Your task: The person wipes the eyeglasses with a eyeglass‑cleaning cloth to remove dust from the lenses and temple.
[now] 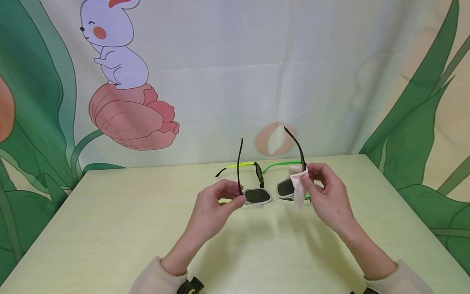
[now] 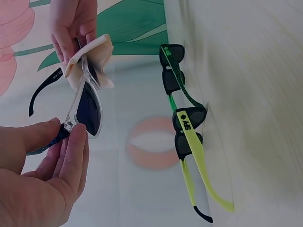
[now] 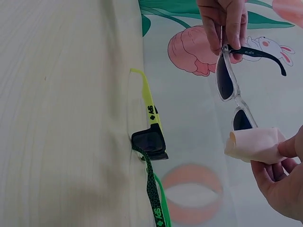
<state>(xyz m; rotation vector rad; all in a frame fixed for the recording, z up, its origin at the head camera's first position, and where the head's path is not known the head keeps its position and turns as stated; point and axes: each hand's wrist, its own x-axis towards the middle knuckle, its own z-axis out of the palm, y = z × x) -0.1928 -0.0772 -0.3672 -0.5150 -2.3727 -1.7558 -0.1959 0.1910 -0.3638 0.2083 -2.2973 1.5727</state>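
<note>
Cloth (image 1: pixel 298 190), pinched by right hand (image 1: pixel 329 198), overlaps lens (image 1: pixel 284 189); left hand (image 1: pixel 213 207) pinches shades (image 1: pixel 258 196) by hinge (image 2: pixel 67 126); hard rubbing may strain it.

and it's the held sunglasses (image 1: pixel 258 197) up above the table (image 1: pixel 110 228), left hand (image 1: pixel 213 204) at their left end, right hand (image 1: pixel 330 198) at their right, the cloth (image 1: pixel 299 190) over that right end! look beyond them: two more pairs on the tabletop, the left pair (image 1: pixel 259 175), and just beside it, the right pair (image 1: pixel 280 163)! behind the table's far edge, the backdrop (image 1: pixel 220 90), rabbit (image 1: pixel 125 67) atop a flower (image 1: pixel 132 118), over on the left!
</note>
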